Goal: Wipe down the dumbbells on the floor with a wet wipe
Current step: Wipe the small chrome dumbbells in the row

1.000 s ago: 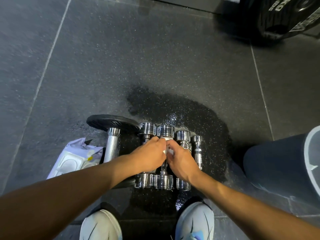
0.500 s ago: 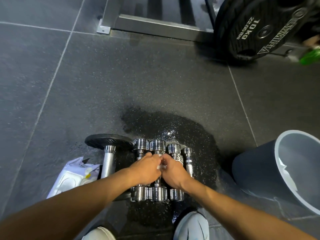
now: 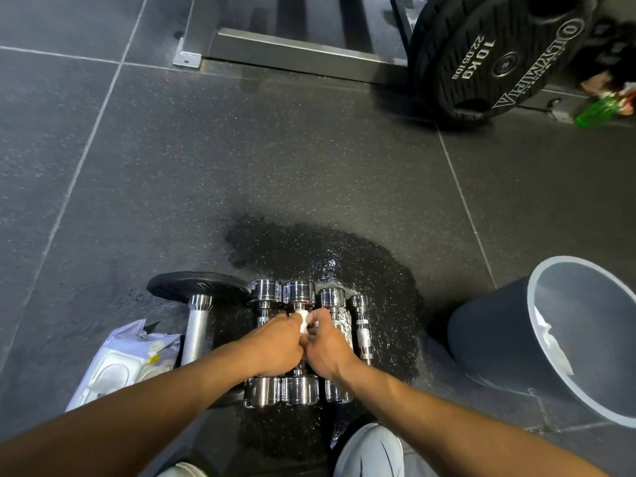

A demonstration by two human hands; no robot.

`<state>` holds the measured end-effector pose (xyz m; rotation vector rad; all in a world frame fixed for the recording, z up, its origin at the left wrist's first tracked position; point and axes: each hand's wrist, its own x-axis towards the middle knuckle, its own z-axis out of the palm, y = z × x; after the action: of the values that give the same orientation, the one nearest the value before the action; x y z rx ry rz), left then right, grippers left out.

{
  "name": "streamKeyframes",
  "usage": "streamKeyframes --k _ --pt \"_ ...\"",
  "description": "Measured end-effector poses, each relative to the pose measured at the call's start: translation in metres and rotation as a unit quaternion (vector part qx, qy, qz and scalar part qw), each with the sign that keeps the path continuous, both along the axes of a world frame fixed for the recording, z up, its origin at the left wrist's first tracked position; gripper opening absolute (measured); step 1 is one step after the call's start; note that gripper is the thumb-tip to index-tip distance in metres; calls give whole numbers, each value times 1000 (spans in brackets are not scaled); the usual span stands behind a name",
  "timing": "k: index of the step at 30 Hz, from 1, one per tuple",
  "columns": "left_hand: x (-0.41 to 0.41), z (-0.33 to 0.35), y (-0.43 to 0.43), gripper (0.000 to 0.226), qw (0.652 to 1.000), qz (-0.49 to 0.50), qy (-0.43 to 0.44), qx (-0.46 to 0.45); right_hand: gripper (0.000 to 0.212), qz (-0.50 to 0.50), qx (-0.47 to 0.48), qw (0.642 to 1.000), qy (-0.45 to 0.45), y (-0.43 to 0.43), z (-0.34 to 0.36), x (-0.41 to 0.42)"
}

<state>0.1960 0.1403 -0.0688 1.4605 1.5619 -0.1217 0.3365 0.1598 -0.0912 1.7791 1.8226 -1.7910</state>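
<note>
"Can you read anything down there?"

"Only on the black weight plate point(image 3: 495, 60) leaning at the top right. White raised lettering says '10 kg', with '22.05 lbs' just beside it."

"Any brand?"

"Large letters along its rim, seemingly 'OLYMPIA', though they run tilted and partly cut off. The wipes pack point(image 3: 124, 363) shows no print I can read."

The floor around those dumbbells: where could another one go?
Bare dry floor lies between the wet patch and the rack base. Crowded: wipes pack on the left, bin on the right, both hands over the dumbbells.
</note>
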Motion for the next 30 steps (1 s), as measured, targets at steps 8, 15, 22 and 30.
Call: streamKeyframes --k 8,15,22,30 --pt "11 4 -2 41 998 -14 -2 -65 29 17 -77 995 -65 6 7 2" --pt "5 0 6 34 993 107 -46 -3 8 -158 -133 976 64 23 3 -16" --pt "4 6 1 51 997 25 -34 -58 17 -58 -38 997 -40 0 -10 -8" --pt "17 13 -4 66 993 18 -34 -109 19 -27 -67 995 -70 -1 1 0"
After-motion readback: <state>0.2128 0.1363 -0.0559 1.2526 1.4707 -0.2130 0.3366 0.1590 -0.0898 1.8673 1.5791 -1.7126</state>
